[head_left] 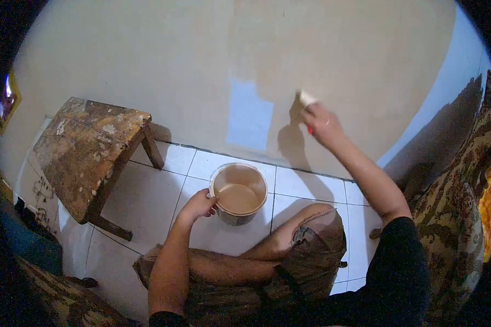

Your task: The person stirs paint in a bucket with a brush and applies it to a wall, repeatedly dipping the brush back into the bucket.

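Observation:
My right hand is raised at the wall, closed around a paintbrush with pale bristles; a bit of red shows by the fingers. The bristles are close to the beige-painted wall. Left of the brush, a pale blue patch stands out from the beige around it. My left hand grips the rim of a paint bucket on the floor in front of my crossed legs. Light brown paint lies inside the bucket, and its inner wall is coated with the same colour.
A worn, paint-spotted wooden stool stands on the left by the wall. White tiles cover the floor. Patterned upholstered furniture is close on my right, beside a pale blue strip of wall. Dark teal cloth lies at the left.

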Demonstrator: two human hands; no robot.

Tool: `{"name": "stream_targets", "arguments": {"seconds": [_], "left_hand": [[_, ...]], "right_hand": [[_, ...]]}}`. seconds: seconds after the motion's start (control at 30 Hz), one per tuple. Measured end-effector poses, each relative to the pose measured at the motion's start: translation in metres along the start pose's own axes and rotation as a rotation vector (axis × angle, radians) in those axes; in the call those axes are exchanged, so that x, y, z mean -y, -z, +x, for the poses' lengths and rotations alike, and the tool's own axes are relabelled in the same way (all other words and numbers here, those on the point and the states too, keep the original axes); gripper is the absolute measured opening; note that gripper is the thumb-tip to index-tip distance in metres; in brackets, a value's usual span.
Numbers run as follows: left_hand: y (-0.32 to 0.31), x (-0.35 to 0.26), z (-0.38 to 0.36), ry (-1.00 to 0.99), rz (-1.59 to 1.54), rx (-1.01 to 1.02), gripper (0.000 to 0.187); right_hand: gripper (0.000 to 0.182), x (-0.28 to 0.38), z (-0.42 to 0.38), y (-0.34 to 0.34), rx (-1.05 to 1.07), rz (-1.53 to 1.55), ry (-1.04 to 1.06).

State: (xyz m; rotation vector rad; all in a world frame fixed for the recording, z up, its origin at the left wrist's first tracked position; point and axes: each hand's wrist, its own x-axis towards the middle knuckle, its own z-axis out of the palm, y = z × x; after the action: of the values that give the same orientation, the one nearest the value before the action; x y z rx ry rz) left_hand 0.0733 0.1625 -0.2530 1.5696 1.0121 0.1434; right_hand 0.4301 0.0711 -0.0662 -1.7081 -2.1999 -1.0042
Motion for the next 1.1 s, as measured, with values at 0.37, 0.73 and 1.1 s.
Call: {"name": "stream_targets", "arguments": {"seconds": [0.37,0.73,1.1], "left_hand": [[0.005,-0.006,-0.004,-0.001,0.050,-0.091,0.039],[0.057,0.027,-0.017,0.035,0.182,-0.144,0.025],[0.087,0.017,-0.041,0.167,0.373,-0.149,0.027]], "right_hand": [[0.027,0.065,-0.050,-0.064,0.077,0.247,-0.161],[0.020,0.144,-0.108,-0.115,0.138,0.733,-0.523],[0.030,0.138,-0.118,-0.117,0.481,0.718,-0.789]]}}
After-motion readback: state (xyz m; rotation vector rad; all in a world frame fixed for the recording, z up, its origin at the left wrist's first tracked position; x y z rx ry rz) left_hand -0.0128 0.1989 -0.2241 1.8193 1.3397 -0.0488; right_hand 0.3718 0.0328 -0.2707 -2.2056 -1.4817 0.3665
